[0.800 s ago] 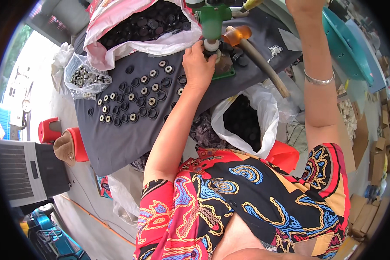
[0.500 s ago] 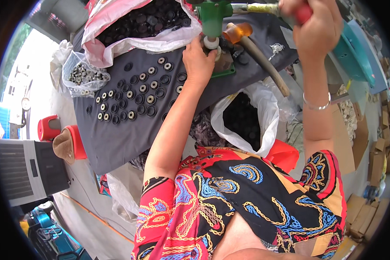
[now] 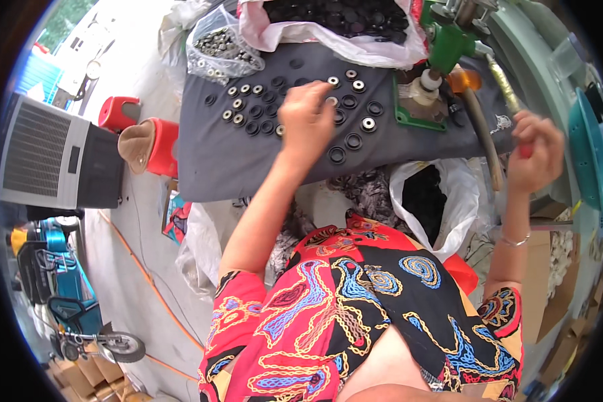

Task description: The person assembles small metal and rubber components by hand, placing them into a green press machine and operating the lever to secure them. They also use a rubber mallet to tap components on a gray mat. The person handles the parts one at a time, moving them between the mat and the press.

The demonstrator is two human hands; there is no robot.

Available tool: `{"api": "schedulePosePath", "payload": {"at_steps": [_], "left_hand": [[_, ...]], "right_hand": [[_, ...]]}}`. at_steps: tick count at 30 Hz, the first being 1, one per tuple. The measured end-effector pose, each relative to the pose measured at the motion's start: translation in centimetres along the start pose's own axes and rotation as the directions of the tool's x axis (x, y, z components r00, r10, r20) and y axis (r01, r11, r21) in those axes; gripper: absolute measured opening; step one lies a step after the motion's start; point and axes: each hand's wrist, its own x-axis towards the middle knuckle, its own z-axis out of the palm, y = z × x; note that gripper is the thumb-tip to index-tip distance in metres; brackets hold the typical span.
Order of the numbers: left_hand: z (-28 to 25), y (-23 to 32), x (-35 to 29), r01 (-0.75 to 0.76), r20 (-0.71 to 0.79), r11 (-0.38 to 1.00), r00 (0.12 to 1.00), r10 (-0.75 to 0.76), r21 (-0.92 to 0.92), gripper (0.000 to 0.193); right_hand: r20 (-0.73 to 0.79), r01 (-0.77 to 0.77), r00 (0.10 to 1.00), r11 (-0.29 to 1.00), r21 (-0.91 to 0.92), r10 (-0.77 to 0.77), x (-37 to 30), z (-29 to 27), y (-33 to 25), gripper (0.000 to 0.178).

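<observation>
My left hand [image 3: 307,120] is over the dark cloth [image 3: 214,167] with its fingers curled. Its thumb and fingertips are at a black ring with a pale metal centre, and what they hold is largely hidden. Around it lie several black rings [image 3: 353,141], some with metal bearings [image 3: 368,124] set in them. At the far right my right hand [image 3: 536,153] grips the red knob [image 3: 526,150] of a lever [image 3: 504,83]. The lever belongs to a green hand press [image 3: 447,48]. Beneath the press's ram sits a white round piece [image 3: 430,81].
An orange-headed mallet [image 3: 482,130] lies right of the press. Behind are an open sack of black parts [image 3: 342,19] and a clear bag of metal bearings [image 3: 224,53]. A white bag [image 3: 459,201] with black contents stands before the table. Red stools [image 3: 161,147] are at left.
My left hand has left the press and moved left to the rings on the cloth. My right hand has come down with the lever knob. The view has shifted leftward.
</observation>
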Motion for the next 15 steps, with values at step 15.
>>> {"api": "schedulePosePath", "payload": {"at_steps": [15], "left_hand": [[-12.3,-8.4,-5.5,-0.071,0.293,0.864,0.952,-0.091,0.499,0.026]], "right_hand": [[-0.165,-0.412,0.894,0.909,0.066,0.417,15.5,-0.2,4.1,0.027]]}}
